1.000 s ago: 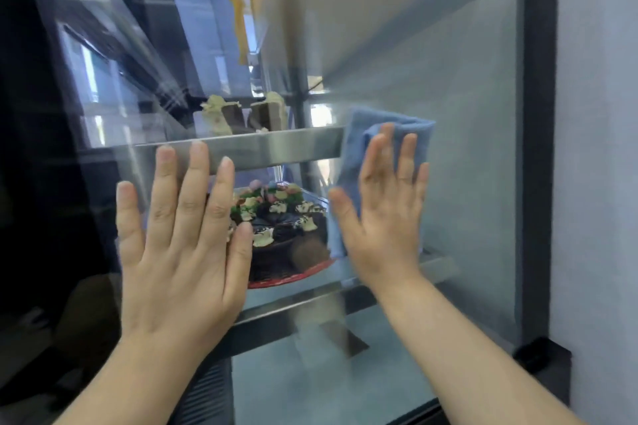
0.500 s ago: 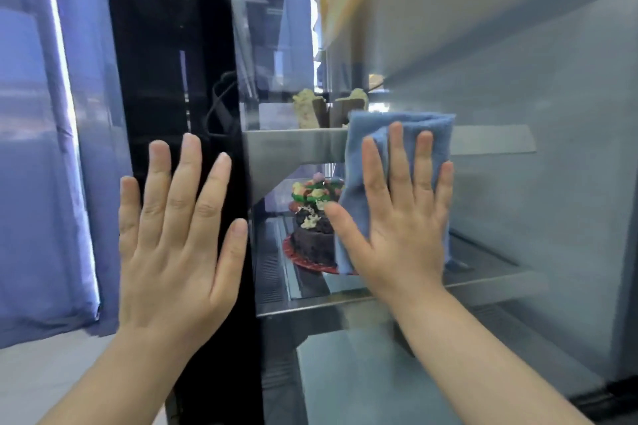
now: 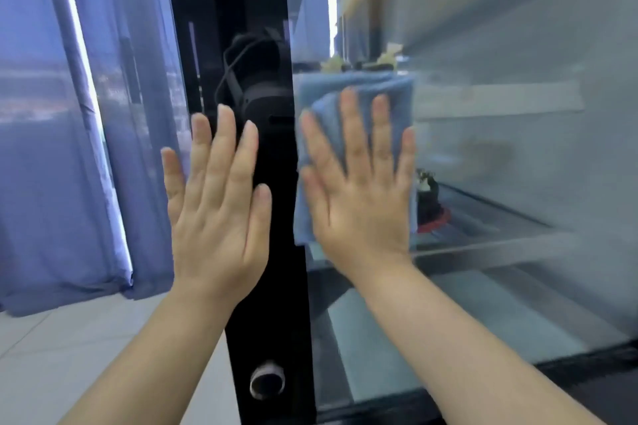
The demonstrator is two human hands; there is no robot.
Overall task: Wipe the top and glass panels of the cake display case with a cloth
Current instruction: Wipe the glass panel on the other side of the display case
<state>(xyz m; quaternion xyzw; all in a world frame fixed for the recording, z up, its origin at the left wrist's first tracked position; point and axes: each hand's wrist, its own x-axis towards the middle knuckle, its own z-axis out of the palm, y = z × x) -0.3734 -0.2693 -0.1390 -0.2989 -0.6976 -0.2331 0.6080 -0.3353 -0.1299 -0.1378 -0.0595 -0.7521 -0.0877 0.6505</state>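
Head view: the right hand (image 3: pixel 362 190) lies just to the 3 o'clock side of the picture's middle. Its fingers are straight and spread, and its palm presses a folded blue cloth (image 3: pixel 355 84) flat against the front glass panel (image 3: pixel 518 155) of the display case. The cloth shows past the fingertips toward 12 o'clock and past the thumb toward 9 o'clock. Its left edge lies just beside the black post (image 3: pixel 241 10) at the case's corner.

The left hand (image 3: pixel 215 210) is at 9 o'clock from the right hand and apart from it. It is also flat, with straight fingers pointing to 12 o'clock, and it holds nothing. It overlaps the post's left edge, but whether it touches the post cannot be told. Both forearms are bare and run down toward 6 o'clock.

Behind the glass, at 3 o'clock from the right hand, part of a dark cake (image 3: pixel 428 193) sits on a red board (image 3: pixel 436 221), half hidden by the cloth and hand. At 12 o'clock from the cloth, pale cake pieces (image 3: pixel 390 55) stand on an upper shelf. A metal shelf rail (image 3: pixel 500 103) runs toward 3 o'clock, and this side of the picture is blurred.

Blue curtains (image 3: pixel 51 148) hang at 9 o'clock, above pale floor tiles (image 3: pixel 51 348) at 8 o'clock. A round fitting (image 3: pixel 267 274) sits low on the post at 6 o'clock.
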